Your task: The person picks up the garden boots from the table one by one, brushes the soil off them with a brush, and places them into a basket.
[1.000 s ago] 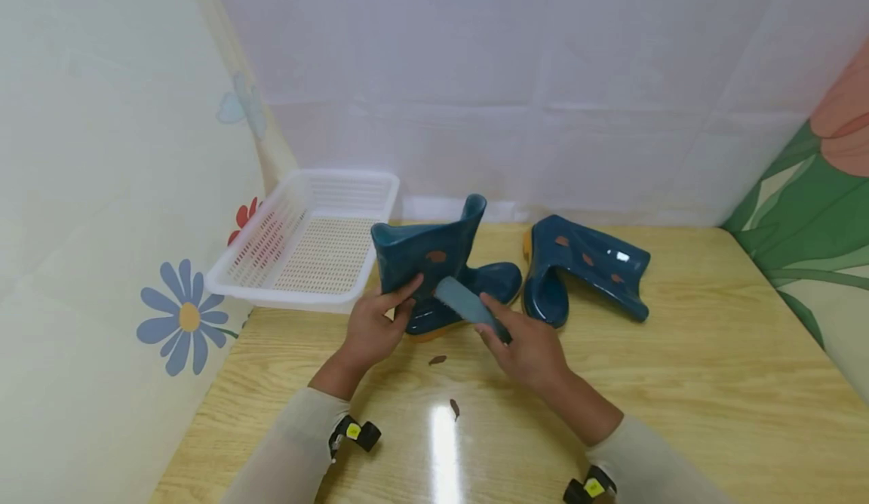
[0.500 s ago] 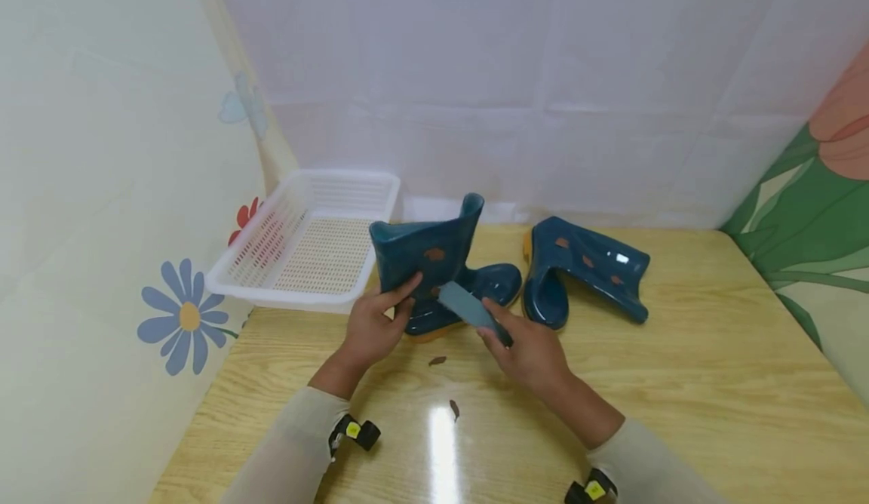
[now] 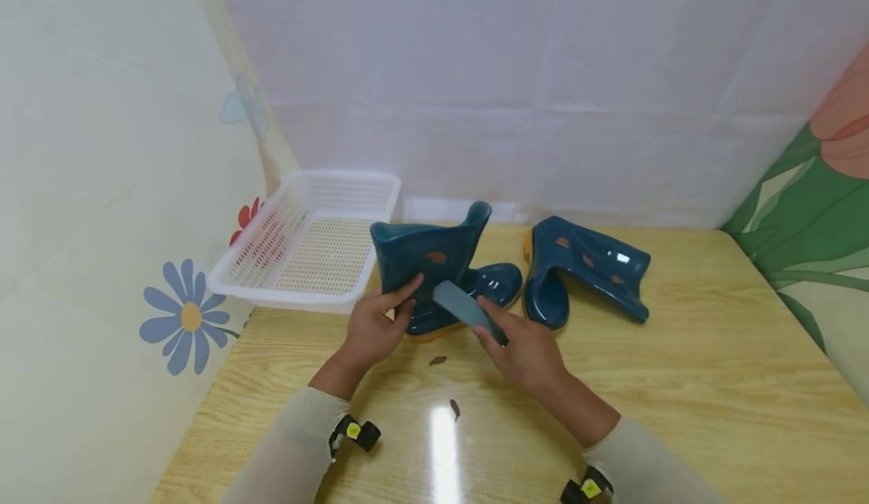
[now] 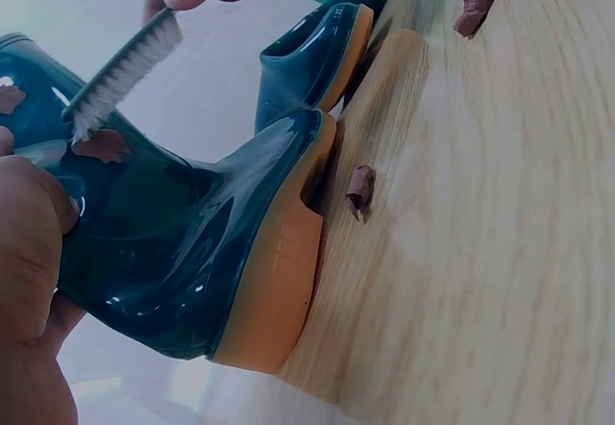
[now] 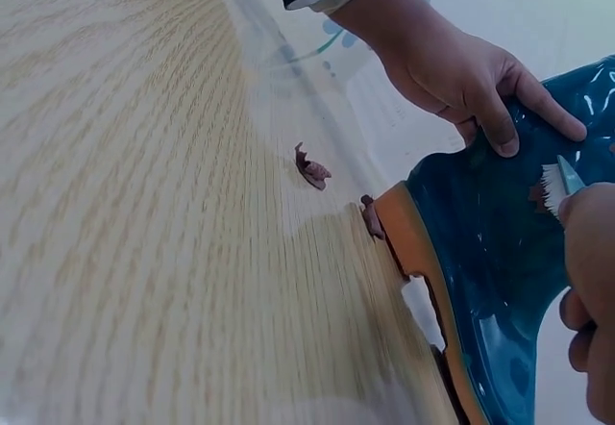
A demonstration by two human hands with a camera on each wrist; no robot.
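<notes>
A glossy dark-blue rain boot (image 3: pixel 405 259) with a yellow-orange sole stands on the table, its shaft bent open at the top. My left hand (image 3: pixel 375 330) grips the back of the shaft, index finger and thumb lying across its near side. In my right hand (image 3: pixel 532 353) is a blue-green brush (image 3: pixel 463 305), pinched by the handle. Its white bristles (image 4: pixel 125 77) touch a brown patch (image 4: pixel 106 146) on the shaft in the left wrist view. Another brown patch (image 3: pixel 436 257) shows higher up.
The matching boot (image 3: pixel 591 259) lies on its side to the right, with several brown patches. A white plastic basket (image 3: pixel 234 289) stands at the left. Two brown flakes (image 3: pixel 438 360) (image 3: pixel 455 408) lie on the wooden table (image 3: pixel 679 383) in front.
The brush shifts slightly back and forth over the lower patch. The boot's top flap has tilted a little to the right. My left hand stays put.
</notes>
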